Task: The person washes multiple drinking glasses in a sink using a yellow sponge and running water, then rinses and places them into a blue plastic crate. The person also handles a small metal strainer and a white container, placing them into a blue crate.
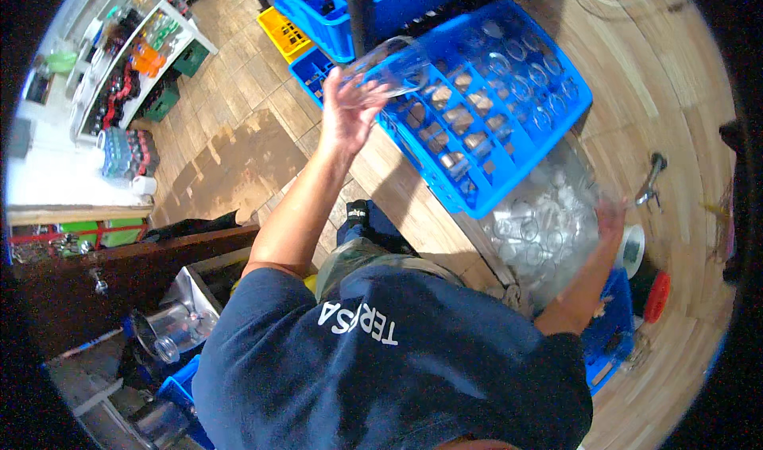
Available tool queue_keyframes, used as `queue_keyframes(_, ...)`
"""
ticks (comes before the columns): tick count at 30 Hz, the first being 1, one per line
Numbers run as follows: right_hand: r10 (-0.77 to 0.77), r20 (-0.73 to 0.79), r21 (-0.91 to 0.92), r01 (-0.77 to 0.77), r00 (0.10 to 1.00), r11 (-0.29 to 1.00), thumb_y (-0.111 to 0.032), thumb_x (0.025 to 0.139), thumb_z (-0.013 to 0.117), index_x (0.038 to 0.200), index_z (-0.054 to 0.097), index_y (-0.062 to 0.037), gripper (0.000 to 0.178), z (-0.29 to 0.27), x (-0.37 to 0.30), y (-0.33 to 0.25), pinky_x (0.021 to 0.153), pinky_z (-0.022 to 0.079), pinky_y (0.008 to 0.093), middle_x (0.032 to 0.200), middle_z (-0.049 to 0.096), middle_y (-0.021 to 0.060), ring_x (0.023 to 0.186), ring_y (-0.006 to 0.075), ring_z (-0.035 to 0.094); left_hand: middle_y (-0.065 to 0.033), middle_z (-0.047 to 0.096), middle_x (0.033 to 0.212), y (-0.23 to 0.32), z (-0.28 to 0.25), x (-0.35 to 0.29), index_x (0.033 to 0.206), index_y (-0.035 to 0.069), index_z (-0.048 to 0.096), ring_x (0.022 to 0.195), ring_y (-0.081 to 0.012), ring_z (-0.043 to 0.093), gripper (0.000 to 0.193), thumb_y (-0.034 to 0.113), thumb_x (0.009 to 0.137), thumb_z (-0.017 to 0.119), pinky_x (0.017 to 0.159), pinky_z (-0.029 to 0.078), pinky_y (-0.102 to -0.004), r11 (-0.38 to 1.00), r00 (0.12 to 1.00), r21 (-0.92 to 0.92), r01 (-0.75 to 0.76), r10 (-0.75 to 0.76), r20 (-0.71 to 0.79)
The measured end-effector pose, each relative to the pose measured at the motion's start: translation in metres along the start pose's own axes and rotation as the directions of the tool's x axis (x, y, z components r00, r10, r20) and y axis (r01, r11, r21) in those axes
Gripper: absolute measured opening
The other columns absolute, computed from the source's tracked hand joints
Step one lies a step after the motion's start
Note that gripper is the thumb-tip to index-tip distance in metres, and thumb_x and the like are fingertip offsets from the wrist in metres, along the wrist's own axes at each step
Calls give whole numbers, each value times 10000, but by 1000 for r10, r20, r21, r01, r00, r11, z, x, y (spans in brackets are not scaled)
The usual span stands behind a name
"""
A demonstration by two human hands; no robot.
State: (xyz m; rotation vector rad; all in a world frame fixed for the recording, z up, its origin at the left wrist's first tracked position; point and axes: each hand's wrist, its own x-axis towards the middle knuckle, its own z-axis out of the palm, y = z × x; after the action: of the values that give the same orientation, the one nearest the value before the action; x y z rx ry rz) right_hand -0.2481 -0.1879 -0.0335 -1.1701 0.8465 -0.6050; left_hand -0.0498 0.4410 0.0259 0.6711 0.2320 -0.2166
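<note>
My left hand [354, 107] is raised at the near left corner of a blue divided crate [509, 168]. Its fingers are around a clear glass [401, 65], blurred by motion, which is tipped over the crate's edge. Clear glasses [517, 50] stand in the crate's far compartments; the nearer ones show a brownish bottom. To the right, my right hand [610, 218] is at the edge of a basin [568, 156] heaped with wet clear glasses [532, 231]. Motion smears its fingers, so whether they grip anything does not show.
A metal tap [653, 181] is on the wooden-look wall beside the basin. More blue crates [318, 21] and a yellow crate [284, 33] stand beyond a dark post [359, 13]. Another blue crate [612, 323] is below my right arm. Shelves with bottles [151, 57] line the far left.
</note>
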Motion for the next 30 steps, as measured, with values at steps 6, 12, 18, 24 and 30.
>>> queue_keyframes(6,-207,29,-673,172,978,719,-187,750,693,1211,462,-18,542,-2,0,-27,684,482,353,975,560,134,851,239,541,-209,494,1088,23,-165,61,1136,35,365,913,-342,597,611,532,825,537,693,547,-385,934,871,-82,-348,290,-397)
queue_keyframes(12,-301,52,-866,193,952,461,-225,730,733,1157,508,8,536,9,7,-26,622,481,331,914,577,114,788,201,542,-168,497,1028,-17,-244,186,1169,63,272,821,-276,594,619,277,774,698,520,557,-362,934,727,16,-356,287,-623)
queue_keyframes(18,-571,-236,-673,292,786,679,-342,709,749,1156,506,20,624,-3,-12,-15,577,485,349,961,561,98,791,215,538,-210,438,1098,-61,-239,295,1119,42,374,929,-326,528,644,155,642,790,713,507,-403,660,641,749,-52,598,-482)
queue_keyframes(24,5,-18,189,-2,1000,982,-458,782,616,1243,472,-85,610,-39,-16,-6,627,497,350,1147,523,155,844,278,555,-243,421,1105,-88,-229,339,1130,42,385,1047,-386,433,608,136,642,736,922,376,-424,284,877,959,-17,464,-122)
queue_keyframes(30,-221,-296,-334,116,929,935,-359,696,744,1288,406,-90,732,-32,-2,-1,680,488,418,1152,536,145,974,297,528,-246,409,1162,-79,-222,338,1155,51,412,1096,-381,417,565,97,663,685,955,360,-409,-16,976,1000,10,219,-6)
